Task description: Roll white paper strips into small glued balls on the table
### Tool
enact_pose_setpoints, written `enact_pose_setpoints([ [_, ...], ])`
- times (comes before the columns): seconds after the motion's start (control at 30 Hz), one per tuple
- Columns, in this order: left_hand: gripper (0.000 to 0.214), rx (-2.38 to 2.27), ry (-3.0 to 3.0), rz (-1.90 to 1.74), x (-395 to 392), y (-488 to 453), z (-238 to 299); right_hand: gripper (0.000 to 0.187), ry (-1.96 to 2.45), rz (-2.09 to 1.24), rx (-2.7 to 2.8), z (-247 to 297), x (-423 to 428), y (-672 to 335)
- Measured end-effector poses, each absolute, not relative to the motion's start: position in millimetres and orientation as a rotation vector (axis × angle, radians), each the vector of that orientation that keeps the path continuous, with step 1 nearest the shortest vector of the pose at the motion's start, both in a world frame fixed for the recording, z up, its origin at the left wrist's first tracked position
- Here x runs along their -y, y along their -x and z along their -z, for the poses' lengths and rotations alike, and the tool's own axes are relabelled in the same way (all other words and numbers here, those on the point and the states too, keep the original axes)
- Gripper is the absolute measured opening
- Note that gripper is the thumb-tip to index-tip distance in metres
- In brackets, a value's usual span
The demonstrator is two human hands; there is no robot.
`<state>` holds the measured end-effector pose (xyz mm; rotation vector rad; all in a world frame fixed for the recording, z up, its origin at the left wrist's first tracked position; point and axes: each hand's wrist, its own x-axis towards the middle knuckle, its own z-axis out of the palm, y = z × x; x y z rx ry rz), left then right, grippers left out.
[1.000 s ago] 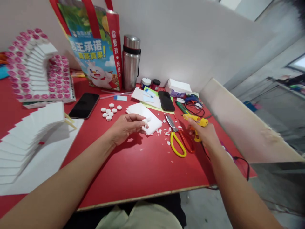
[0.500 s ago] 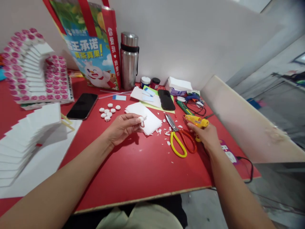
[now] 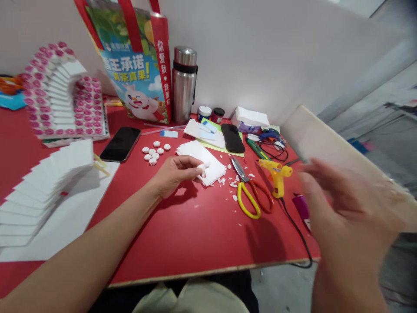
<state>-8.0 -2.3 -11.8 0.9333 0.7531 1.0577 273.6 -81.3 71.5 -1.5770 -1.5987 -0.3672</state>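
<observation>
1 small white piece (image 3: 203, 166) is pinched between thumb and fingertips of the left hand (image 3: 176, 174), over the edge of 1 white sheet (image 3: 199, 154); its long axis runs left-right, free end toward 1 pair of scissors (image 3: 249, 193); the right hand (image 3: 345, 204) is blurred, fingers spread wide, nothing held; 1 glue gun (image 3: 276, 174) stands beside the scissors; about 8 white discs (image 3: 154, 152) are counted.

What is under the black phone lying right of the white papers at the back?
The phone lies on a green sheet, whose edge shows in front of and beside it. White papers cover the sheet's left part. Anything directly beneath the phone is hidden.
</observation>
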Motion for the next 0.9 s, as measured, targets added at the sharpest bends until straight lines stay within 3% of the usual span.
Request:
enact_pose_setpoints([
  [0.07, 0.023, -0.784, -0.98, -1.039, 4, 8, 10, 0.025, 1.418, -0.087, 1.737, -76, 72, -235],
  [0.2, 0.028, -0.843, -1.08, -1.018, 4, 10, 9, 0.025, 1.276, -0.981, 1.563, -47, 27, -186],
  [0.3, 0.034, -0.885, -1.109, -0.99, 3, 13, 10, 0.025, 1.171, -1.363, 1.234, -23, 6, -180],
  [0.47, 0.033, -0.929, -1.217, -0.947, 1, 12, 14, 0.026, 1.117, -1.475, 1.117, -11, 9, -187],
  [0.9, 0.033, -0.94, -1.241, -0.924, 4, 11, 15, 0.023, 1.214, -1.36, 1.229, -8, 11, -185],
])
